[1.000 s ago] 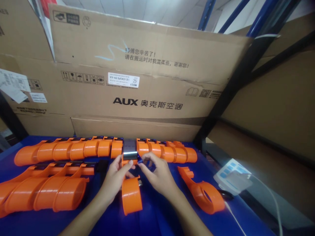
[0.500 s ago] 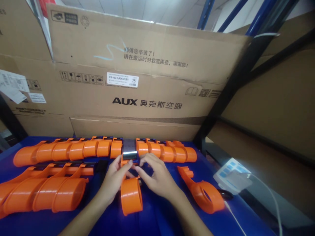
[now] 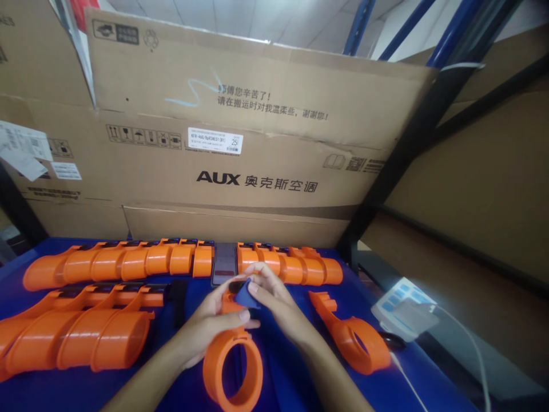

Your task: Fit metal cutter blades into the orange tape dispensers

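In the head view my left hand (image 3: pixel 212 320) is closed around the neck of an orange tape dispenser (image 3: pixel 210 366), whose open ring hangs below and faces me. My right hand (image 3: pixel 274 294) pinches a blue piece (image 3: pixel 246 296) at the dispenser's top end between thumb and fingers. Whether that piece is fixed to the dispenser cannot be made out. A dark part (image 3: pixel 235 286) shows just left of it. Behind my fingers lies a dark phone-like slab (image 3: pixel 224 264) on the blue table surface (image 3: pixel 283 366).
A back row of orange dispensers (image 3: pixel 158 259) spans the table, with several more (image 3: pixel 103 340) at front left. One single dispenser (image 3: pixel 364 346) lies at right, near a white-and-blue box (image 3: pixel 403 309) with a cable. Cardboard cartons (image 3: pixel 257 160) stand behind, beside a dark rack post (image 3: pixel 394 166).
The held dispenser has turned, so its ring now faces me and sits lower. Its serrated metal edge is out of sight, and the blue piece shows under my right fingers.
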### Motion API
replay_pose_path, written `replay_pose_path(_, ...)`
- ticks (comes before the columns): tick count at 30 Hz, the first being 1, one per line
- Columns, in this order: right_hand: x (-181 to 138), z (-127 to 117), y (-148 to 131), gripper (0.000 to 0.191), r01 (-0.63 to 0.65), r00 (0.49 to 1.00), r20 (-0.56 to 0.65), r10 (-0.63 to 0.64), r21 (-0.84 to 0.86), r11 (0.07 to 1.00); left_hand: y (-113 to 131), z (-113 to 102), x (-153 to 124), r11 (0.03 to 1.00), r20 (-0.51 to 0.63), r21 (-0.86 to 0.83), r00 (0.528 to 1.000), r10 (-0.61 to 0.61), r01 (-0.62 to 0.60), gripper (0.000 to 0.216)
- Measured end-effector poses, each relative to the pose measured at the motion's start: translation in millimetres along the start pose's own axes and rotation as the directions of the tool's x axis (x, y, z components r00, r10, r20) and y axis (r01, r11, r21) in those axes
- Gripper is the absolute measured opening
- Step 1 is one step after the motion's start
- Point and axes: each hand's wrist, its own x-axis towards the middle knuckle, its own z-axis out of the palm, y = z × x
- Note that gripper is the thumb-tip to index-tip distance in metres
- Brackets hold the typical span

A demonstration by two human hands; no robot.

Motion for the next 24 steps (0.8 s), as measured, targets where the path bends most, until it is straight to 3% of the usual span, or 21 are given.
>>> replay_pose_path(5,2.3,3.8,4.7,0.032,-0.009,1.0,-0.023,0.008,-0.07,0.998,-5.1,-6.6,7.7,0.995,-0.048,0.086,0.998,0.047,-0.043,0.058)
replay_pose_path(9,1.8,9.5,4.8,0.034,-0.003,0.999,-0.049,0.001,-0.051,0.999,-3.1,-7.6,9.2,0.978,-0.05,0.195,0.995,0.09,-0.079,0.057)
replay_pose_path(13,2.4,11.3,4.2,0.032,0.004,0.996,-0.084,-0.015,-0.122,0.993,-3.7,-7.4,8.9,0.984,-0.061,0.164,0.995,0.08,-0.069,0.056)
replay_pose_path(16,3.6,2.7,3.1,0.036,-0.018,0.99,-0.139,-0.023,-0.288,0.957,-4.8,-11.7,11.8,0.993,-0.12,0.108,0.992,0.05,-0.037,0.056)
replay_pose_path(19,0.4,-12.3,-0.4,0.038,-0.112,0.988,-0.154,0.024,-0.59,0.8,-3.6,-20.5,17.7,0.999,-0.18,0.048,0.984,0.009,0.0,0.061)
replay_pose_path(22,-8.2,-23.6,-5.0,0.022,-0.205,0.968,-0.077,0.24,-0.797,0.568,-2.0,-29.9,23.9,0.999,-0.18,-0.028,0.982,-0.05,0.046,0.066)
replay_pose_path(24,-13.8,-25.9,-7.1,0.014,-0.227,0.915,-0.007,0.403,-0.834,0.502,-2.3,-34.1,26.7,0.996,-0.181,-0.047,0.98,-0.087,0.08,0.067)
